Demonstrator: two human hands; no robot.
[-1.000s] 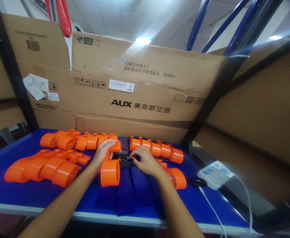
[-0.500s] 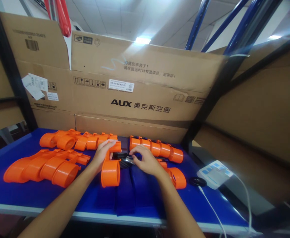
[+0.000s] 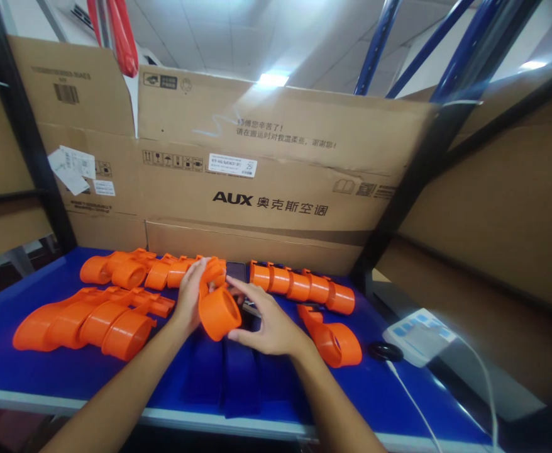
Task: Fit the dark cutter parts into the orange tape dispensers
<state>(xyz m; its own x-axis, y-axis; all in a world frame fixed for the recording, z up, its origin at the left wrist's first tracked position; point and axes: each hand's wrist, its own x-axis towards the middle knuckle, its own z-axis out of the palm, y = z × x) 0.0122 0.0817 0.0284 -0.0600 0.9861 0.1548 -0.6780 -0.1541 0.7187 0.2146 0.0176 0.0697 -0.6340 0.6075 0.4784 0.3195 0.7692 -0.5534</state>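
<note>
My left hand (image 3: 191, 299) is closed around the upper arm of an orange plastic ring-shaped holder (image 3: 215, 316), held a little above the blue table. Its round ring is tilted, with the opening facing right. Beside that ring is my right hand (image 3: 276, 322), thumb and fingers spread; the fingertips are close to the part, and I cannot tell whether they touch it. Behind the right fingers, a small dark and silvery object (image 3: 251, 306) is partly hidden. Dark blue flat strips (image 3: 241, 377) lie below the hands.
Similar orange holders (image 3: 129, 333) stand in rows at left, with another row (image 3: 299, 286) at back right. One separate holder (image 3: 344, 345) lies right of my hand. A white power strip (image 3: 420, 336), a black oval object (image 3: 385, 351) and cables occupy the right edge. Cardboard (image 3: 266, 233) walls the back.
The orange holder has turned in my left hand, its ring now tilted to the right. My right hand has left the small dark object and come to the ring with fingers spread.
</note>
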